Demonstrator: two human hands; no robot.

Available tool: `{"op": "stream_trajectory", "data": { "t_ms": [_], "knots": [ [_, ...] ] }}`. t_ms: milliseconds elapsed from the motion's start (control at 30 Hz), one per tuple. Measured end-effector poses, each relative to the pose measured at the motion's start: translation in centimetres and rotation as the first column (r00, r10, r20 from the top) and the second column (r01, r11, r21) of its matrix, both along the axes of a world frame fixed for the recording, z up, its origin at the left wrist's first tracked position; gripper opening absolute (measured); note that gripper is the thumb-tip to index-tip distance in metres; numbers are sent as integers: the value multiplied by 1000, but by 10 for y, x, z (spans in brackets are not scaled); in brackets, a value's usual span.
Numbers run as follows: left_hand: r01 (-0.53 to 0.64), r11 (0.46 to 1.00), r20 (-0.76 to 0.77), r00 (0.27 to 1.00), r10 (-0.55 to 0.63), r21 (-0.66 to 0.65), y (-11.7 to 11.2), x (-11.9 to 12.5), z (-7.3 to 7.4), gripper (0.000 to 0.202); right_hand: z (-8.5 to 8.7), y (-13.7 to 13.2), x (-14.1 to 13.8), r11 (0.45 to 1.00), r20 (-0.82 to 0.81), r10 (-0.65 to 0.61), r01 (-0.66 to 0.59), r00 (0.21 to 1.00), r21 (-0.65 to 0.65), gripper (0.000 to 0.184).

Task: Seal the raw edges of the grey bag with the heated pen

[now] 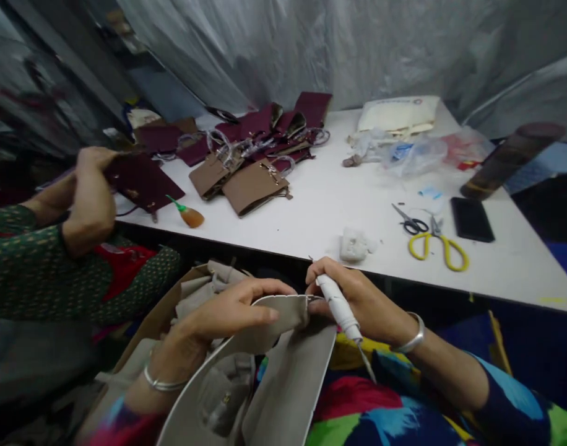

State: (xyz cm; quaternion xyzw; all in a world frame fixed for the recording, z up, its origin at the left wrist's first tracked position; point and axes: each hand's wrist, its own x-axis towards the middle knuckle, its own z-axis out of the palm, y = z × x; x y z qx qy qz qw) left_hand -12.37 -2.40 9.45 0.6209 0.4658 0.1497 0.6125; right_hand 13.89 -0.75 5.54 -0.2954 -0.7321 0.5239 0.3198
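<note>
A light grey bag [288, 371] of leather-like material lies across my lap, its upper edge raised toward the table. My left hand [237, 310] pinches that edge, thumb on the near face and fingers behind. At the bag's upper corner is my right hand [358, 300], closed around a white-wrapped tool [340, 308] with thin metal showing at both ends. Some right fingertips touch the corner and are partly hidden behind it. Inside the bag sits a grey piece with a small metal fitting [226, 399].
On the white table [320, 210] are brown bags [255, 186], maroon bags [260, 121], a glue bottle [190, 215], a white lump [354, 245], yellow-handled scissors [439, 244], black snips [411, 222], a phone [471, 218] and a dark cylinder [513, 160]. A co-worker's arm [91, 198] handles a maroon bag at left.
</note>
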Motion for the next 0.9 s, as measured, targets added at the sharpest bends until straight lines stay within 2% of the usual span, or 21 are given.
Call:
{"op": "stream_trajectory", "data": {
  "t_ms": [133, 200, 300, 400, 533, 600, 700, 800, 900],
  "knots": [
    [124, 988, 155, 982, -109, -93, 14, 26, -14, 54, -14, -16, 20, 972, -105, -122, 97, 987, -216, 28],
    [111, 987, 188, 978, -88, -113, 16, 40, -25, 53, -23, -21, 28, 953, -136, -177, 136, 975, -270, 29],
    [-2, 1000, 97, 995, 4, -22, 8, 60, -41, 40, -33, -27, 35, 941, -109, -255, 220, 961, -257, 26],
    [-98, 989, 14, 995, 97, 113, -8, 76, -50, 32, -40, -31, 38, 936, -45, -325, 315, 945, -158, 21],
    [-260, 943, -69, 958, 279, 207, -31, 88, -44, 34, -42, -34, 35, 921, -42, -375, 377, 926, 97, 17],
    [-289, 927, -106, 941, 320, 238, -39, 89, -37, 36, -42, -35, 32, 902, -61, -366, 370, 929, 221, 17],
    [-289, 916, -112, 938, 329, 278, -50, 86, -28, 35, -41, -36, 29, 877, -62, -350, 350, 935, 330, 15],
    [-315, 902, -94, 930, 355, 295, -60, 79, -21, 34, -40, -38, 24, 864, -96, -353, 363, 931, 348, 16],
    [-346, 894, -39, 928, 371, 284, -65, 67, -15, 42, -35, -44, 18, 902, -199, -305, 349, 931, 253, 20]
  ]
}}
